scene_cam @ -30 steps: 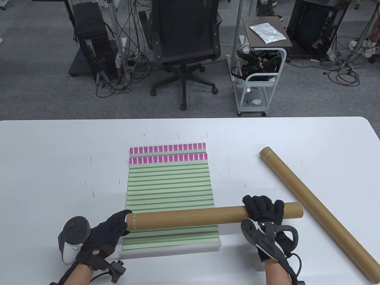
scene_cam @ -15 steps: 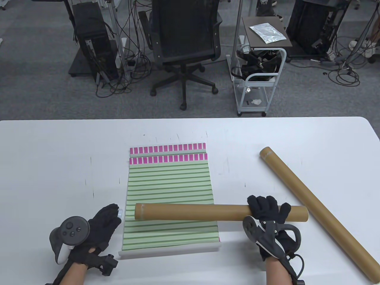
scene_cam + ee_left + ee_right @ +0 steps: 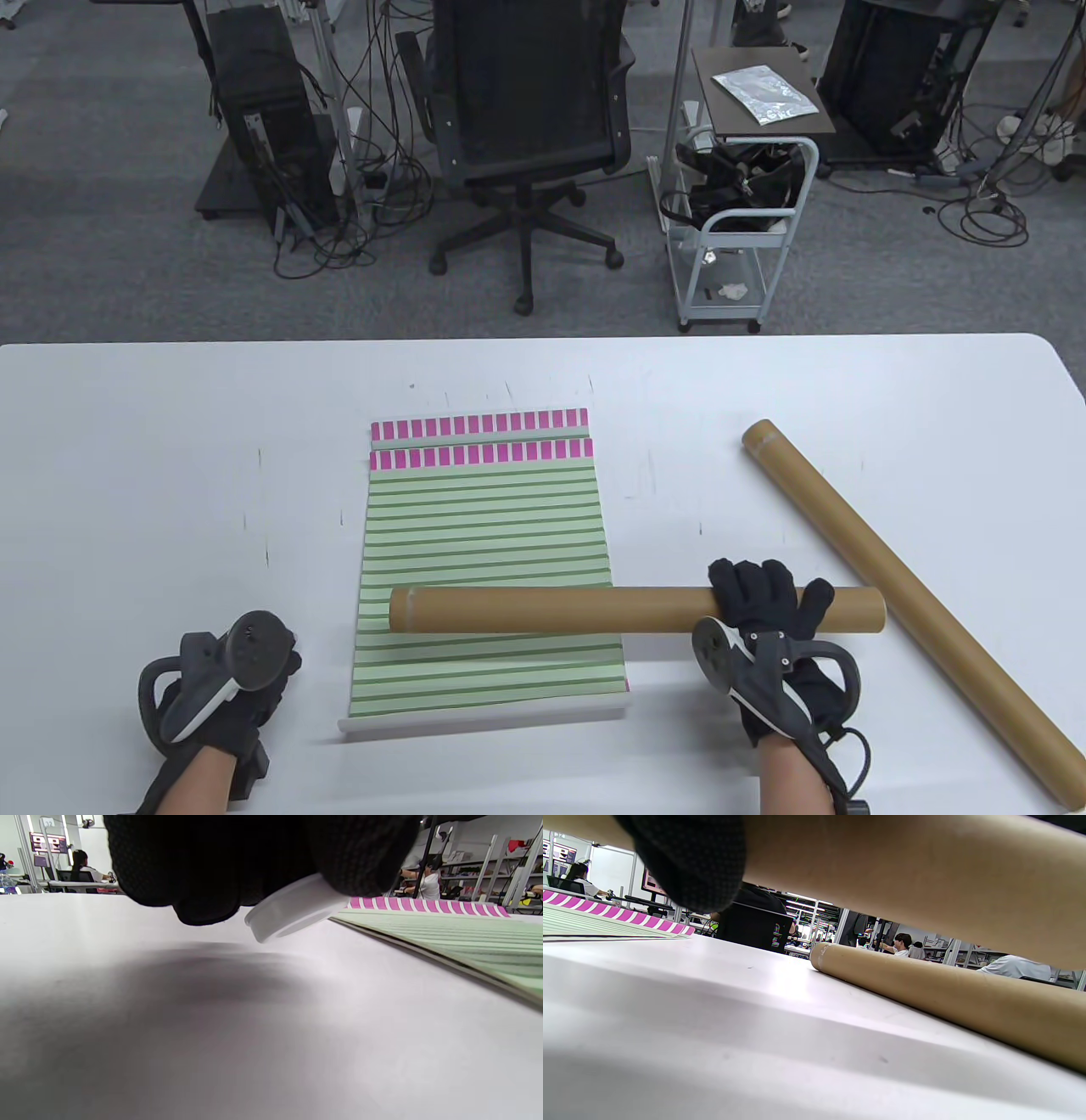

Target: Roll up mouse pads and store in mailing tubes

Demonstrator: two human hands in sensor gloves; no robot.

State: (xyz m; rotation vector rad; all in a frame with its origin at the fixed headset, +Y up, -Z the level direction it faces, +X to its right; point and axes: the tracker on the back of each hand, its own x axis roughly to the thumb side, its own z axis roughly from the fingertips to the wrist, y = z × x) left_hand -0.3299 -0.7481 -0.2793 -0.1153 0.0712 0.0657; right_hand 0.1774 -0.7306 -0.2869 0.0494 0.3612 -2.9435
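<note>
Mouse pads (image 3: pixel 484 543) lie flat mid-frame, green-striped with pink edges; longer tube (image 3: pixel 899 607) slants at right – shorter tube (image 3: pixel 551 608) crosses the pads, right hand (image 3: pixel 768 607) curled round it; lower left, left hand (image 3: pixel 225 688) pinches a white cap (image 3: pixel 292 908) just above the table (image 3: pixel 170 441).

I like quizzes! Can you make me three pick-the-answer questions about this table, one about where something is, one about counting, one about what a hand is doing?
1. Where does the held tube lie?
A. across the striped mat
B. on the floor
C. on the chair

2. How many brown tubes are on the table?
A. one
B. two
C. four

3. What does the left hand hold?
A. a pen
B. nothing
C. a white cap

Answers:
1 A, the right hand grips it over the green stripes.
2 B, the held one plus the long tube.
3 C, the left wrist view shows the cap in its fingers.
</note>
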